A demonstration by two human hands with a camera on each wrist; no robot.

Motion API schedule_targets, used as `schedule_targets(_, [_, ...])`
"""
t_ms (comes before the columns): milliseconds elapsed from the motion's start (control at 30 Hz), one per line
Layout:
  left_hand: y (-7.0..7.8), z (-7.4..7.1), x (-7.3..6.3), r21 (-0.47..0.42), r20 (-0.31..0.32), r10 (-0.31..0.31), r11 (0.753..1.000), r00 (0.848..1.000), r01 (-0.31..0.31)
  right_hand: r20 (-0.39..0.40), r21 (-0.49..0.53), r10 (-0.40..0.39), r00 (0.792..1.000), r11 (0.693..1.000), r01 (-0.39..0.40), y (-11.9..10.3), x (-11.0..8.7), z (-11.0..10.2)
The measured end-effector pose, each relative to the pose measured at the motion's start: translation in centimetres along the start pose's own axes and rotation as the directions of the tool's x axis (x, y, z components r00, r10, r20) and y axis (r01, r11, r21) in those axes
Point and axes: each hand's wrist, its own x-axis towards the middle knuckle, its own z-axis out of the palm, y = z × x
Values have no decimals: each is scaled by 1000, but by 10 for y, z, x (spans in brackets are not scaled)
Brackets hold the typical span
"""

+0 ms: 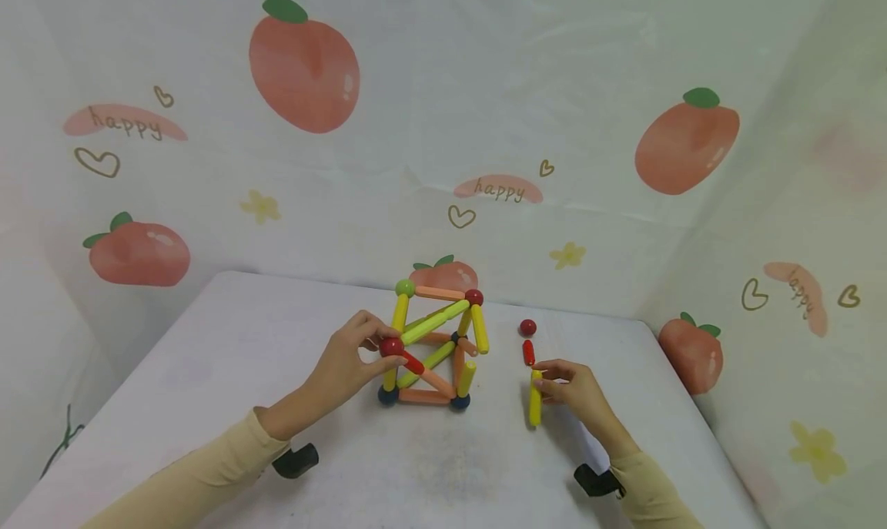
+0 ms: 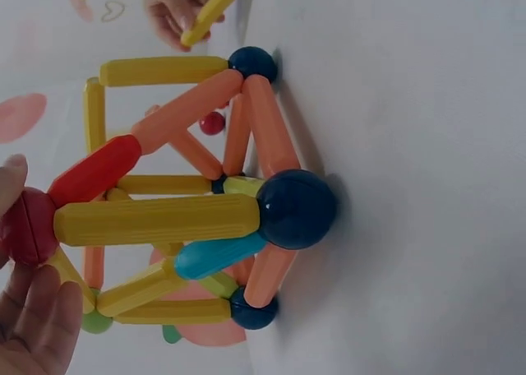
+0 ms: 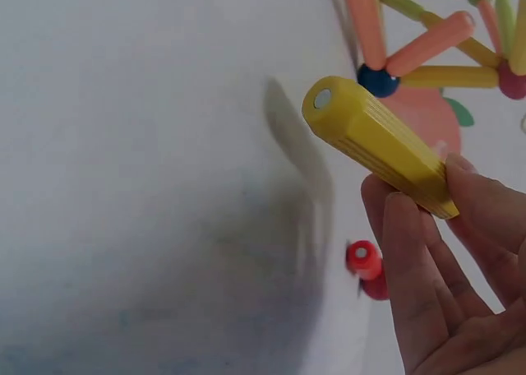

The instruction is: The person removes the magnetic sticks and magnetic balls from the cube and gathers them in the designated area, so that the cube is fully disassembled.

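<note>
My left hand (image 1: 339,359) pinches a red ball (image 1: 391,347) at the near upper left corner of a frame built from magnetic sticks and balls. A yellow stick (image 2: 156,220) runs down from that ball to a dark blue ball (image 2: 297,209); a short red stick (image 2: 97,171) also joins it. Right of the frame, my right hand (image 1: 578,394) pinches a loose yellow magnetic stick (image 3: 378,141) by one end, above the table. A yellow stick (image 1: 467,379) rises from the near right blue ball (image 1: 460,403), its top end free. Another yellow stick (image 1: 480,330) hangs from the far right red ball (image 1: 474,297).
On the white table (image 1: 242,344), a short red stick (image 1: 529,353) and a red ball (image 1: 528,327) lie beyond my right hand. A fruit-printed cloth (image 1: 416,128) hangs behind the table and along its sides.
</note>
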Motion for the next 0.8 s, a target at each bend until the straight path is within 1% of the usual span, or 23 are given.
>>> schedule_targets(100, [-4,0,-1,-8,1,16,1000,1000,-16,4,-11,16,1000,1000,-16,6,0,2])
schedule_targets(167, [-5,0,-1,-10,3,25,1000,1000,-25,8,-44,26,1000,999,-25,8,0,2])
schedule_targets(333, [-5,-1,1,-9,11,39,999,999,-39,-12,-140,66,998,988,-67,15,1,5])
schedule_targets(400, [-4,-1,1,-9,12,40,999,999,-40,-14,-161,76,997,984,-77,19,1,6])
schedule_targets(567, [-4,-2,0,-16,11,36,999,999,-36,14,-174,56,998,983,-53,23,1,7])
schedule_targets(800, [-4,-2,1,-13,17,30,999,999,-30,52,-190,24,998,982,-14,22,0,8])
